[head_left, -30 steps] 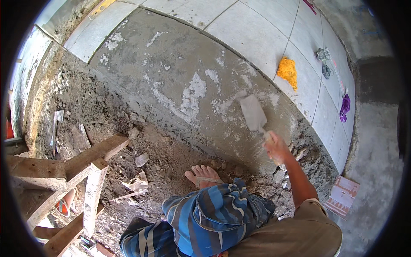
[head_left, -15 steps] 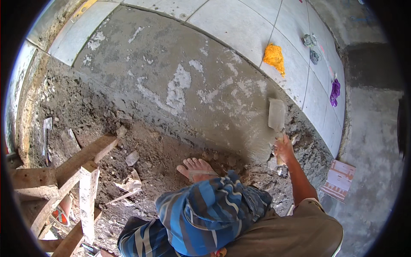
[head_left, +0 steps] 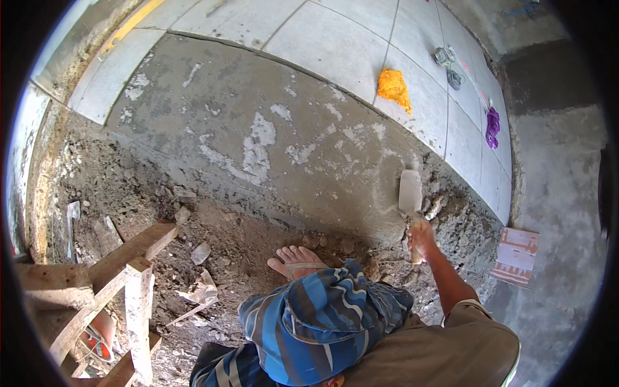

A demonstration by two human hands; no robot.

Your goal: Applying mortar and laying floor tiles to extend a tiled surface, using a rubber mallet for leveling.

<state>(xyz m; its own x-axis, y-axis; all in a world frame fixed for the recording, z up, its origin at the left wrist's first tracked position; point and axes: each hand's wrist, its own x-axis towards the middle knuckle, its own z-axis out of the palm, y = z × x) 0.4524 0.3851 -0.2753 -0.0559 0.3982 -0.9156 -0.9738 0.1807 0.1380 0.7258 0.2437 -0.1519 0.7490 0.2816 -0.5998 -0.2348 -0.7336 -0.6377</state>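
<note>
My right hand (head_left: 422, 244) is closed round the handle of a trowel (head_left: 410, 192), whose pale flat blade lies over the right end of a grey mortar bed (head_left: 213, 109) with whitish patches. Beside the blade, to its right, is rough, lumpy mortar (head_left: 459, 227). My left hand cannot be seen. My bare foot (head_left: 293, 261) is on the rubble below the bed, with blue striped cloth (head_left: 309, 322) over my legs.
Pale floor tiles (head_left: 329, 45) border the bed, carrying an orange cloth (head_left: 393, 89), a purple bundle (head_left: 492, 126) and small grey items. A yellow tool (head_left: 132, 26) lies top left. Timber pieces (head_left: 138, 290) are at lower left. A carton (head_left: 514, 257) lies right, on concrete.
My right hand and trowel have moved right, then a little down, toward the lumpy mortar edge. The whole view has also shifted slightly.
</note>
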